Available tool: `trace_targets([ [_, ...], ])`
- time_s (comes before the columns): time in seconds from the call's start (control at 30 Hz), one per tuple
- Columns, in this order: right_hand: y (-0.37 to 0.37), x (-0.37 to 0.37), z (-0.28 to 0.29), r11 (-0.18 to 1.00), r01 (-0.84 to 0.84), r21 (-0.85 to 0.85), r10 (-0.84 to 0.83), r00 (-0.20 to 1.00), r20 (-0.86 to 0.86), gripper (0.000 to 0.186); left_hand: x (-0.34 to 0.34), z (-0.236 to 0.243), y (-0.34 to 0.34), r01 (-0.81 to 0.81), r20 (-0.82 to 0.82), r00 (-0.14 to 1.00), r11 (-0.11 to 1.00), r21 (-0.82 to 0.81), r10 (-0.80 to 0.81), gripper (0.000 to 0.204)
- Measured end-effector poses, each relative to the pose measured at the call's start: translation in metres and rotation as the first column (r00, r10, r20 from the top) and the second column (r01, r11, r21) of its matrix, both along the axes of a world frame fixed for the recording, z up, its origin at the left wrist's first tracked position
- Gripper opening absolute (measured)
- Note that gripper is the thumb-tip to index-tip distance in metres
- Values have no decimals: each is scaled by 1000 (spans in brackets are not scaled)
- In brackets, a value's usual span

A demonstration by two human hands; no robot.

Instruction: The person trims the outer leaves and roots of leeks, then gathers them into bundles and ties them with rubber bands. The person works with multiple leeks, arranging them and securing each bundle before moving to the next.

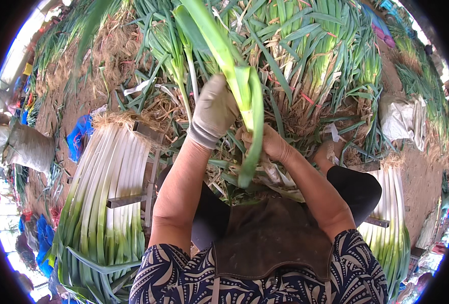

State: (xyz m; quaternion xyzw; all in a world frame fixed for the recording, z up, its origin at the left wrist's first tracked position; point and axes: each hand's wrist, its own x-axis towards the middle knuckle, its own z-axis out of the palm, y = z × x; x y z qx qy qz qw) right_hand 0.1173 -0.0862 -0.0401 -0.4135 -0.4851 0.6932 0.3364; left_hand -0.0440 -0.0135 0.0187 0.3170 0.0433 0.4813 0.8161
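Observation:
A long green leek [241, 83] slants across the middle in front of me, its top running out past the upper edge. My left hand [215, 109], in a pale, soiled glove, is closed around the stalk from the left. Lower down, my right hand [269, 143] has its fingers curled in at the lower end of the same leek, partly hidden behind it. One broad leaf [254, 147] bends down in front of the right hand. Close to the left hand, other thin leeks [190, 71] stand among the loose leaves.
Trimmed white leeks [114, 167] lie in a row on a metal rack [125, 201] at left; another stack [386, 190] is at right. Untrimmed bundles [318, 55] with red ties fill the far side. Sacks [404, 120] and blue plastic [78, 137] lie on the soil.

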Motion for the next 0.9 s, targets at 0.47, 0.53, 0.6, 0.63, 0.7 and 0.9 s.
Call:
trace_targets([
  [0.47, -16, -11, 12, 699, 549, 459, -649, 756, 84, 29, 21, -20, -1, -279, -262, 935, 951, -133, 238, 29],
  [0.53, -16, -9, 13, 703, 504, 502, -644, 751, 147, 30, 21, -19, -1, -290, -291, 924, 951, -106, 249, 31],
  [0.6, -17, -5, 12, 638, 354, 684, -686, 666, 294, 32, 23, -19, -3, -320, -321, 905, 944, -76, 281, 30],
  [0.63, -16, -5, 10, 654, 418, 631, -665, 715, 215, 31, 23, -19, -3, -305, -329, 906, 950, -73, 266, 30],
  [0.7, -12, -4, 4, 689, 523, 502, -623, 781, 41, 31, 23, -17, -3, -274, -346, 908, 959, -68, 235, 28],
  [0.9, -9, -2, -8, 758, 494, 427, -581, 808, 96, 26, 27, -18, -7, -275, -427, 873, 961, -36, 234, 26],
])
